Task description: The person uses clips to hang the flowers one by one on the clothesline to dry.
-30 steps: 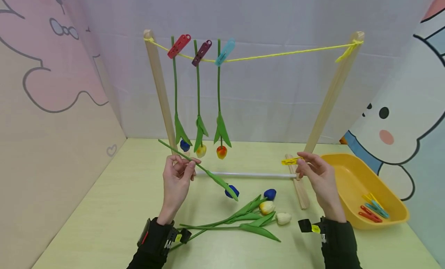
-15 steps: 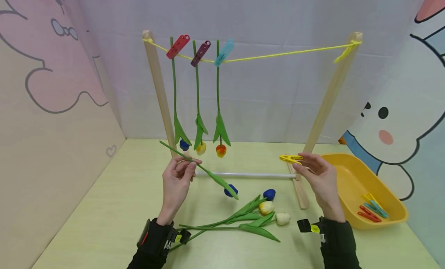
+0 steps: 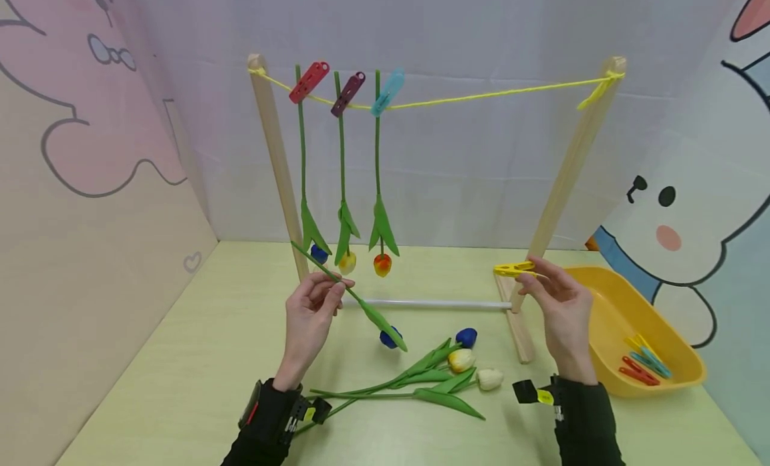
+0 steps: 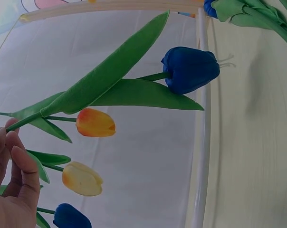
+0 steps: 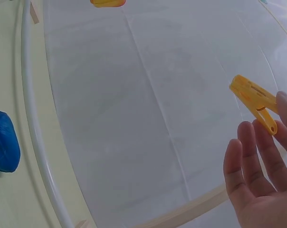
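My left hand pinches the green stem of a blue artificial tulip, which slants with its bloom down to the right. In the head view its leaf partly hides the bloom. On the right, my right hand holds a yellow clothespin between thumb and fingers, its tip pointing left. Above and between the hands runs a yellow string. Three tulips hang upside down from it, held by a red clothespin, a dark purple clothespin and a light blue clothespin.
Wooden posts carry the string, with a white rod joining them low down. Several loose tulips lie on the table in front. A yellow basin at right contains red, blue and yellow clothespins.
My left hand has shifted slightly right with the blue tulip. The yellow clothespin has turned in my right hand's fingers, and that hand has moved a little right.
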`<state>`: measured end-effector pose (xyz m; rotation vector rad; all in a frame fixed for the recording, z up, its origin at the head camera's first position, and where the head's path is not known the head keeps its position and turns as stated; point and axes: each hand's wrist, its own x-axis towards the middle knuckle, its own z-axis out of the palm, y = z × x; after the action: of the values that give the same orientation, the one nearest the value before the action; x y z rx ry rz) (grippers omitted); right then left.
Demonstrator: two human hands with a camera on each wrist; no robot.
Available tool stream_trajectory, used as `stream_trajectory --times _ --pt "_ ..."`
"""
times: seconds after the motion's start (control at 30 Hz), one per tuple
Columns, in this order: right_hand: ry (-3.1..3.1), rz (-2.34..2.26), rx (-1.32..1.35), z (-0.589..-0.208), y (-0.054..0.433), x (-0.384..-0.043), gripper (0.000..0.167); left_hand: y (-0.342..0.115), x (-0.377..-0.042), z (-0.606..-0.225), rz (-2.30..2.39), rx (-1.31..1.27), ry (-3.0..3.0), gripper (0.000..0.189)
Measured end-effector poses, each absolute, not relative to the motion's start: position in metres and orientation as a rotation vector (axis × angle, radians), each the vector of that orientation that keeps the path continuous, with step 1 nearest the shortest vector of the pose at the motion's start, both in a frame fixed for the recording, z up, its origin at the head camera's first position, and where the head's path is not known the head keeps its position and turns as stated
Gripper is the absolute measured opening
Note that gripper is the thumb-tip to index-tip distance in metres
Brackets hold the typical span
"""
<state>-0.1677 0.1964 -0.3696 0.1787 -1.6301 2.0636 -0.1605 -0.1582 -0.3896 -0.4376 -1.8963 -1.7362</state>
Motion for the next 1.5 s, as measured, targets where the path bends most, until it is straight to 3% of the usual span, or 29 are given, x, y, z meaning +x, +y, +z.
stream_trajectory --times 0.3,0.7,1.1,1.3,1.5 --pt "-1.642 2.055 0.157 -0.353 0.200 -0.170 0.028 -0.156 -0.162 -0.392 -1.713 -0.475 -1.902 0.013" --pt "-1.697 1.905 0.541 -0.290 0.198 -0.184 0.021 -0.149 -0.163 -0.390 -1.746 -0.558 -1.990 0.018" --pt "-1.732 1.531 0.821 -0.231 0.187 -0.209 0.020 -0.128 -0.179 -0.358 -1.613 -0.713 -1.992 0.021" --pt "-1.753 1.348 0.968 -0.213 0.184 -0.221 0.037 -0.124 -0.186 -0.348 -1.573 -0.725 -2.020 0.021" --pt "-1.729 1.315 0.988 -0.199 0.176 -0.227 0.026 -0.119 -0.191 -0.335 -1.575 -0.744 -2.027 0.023"
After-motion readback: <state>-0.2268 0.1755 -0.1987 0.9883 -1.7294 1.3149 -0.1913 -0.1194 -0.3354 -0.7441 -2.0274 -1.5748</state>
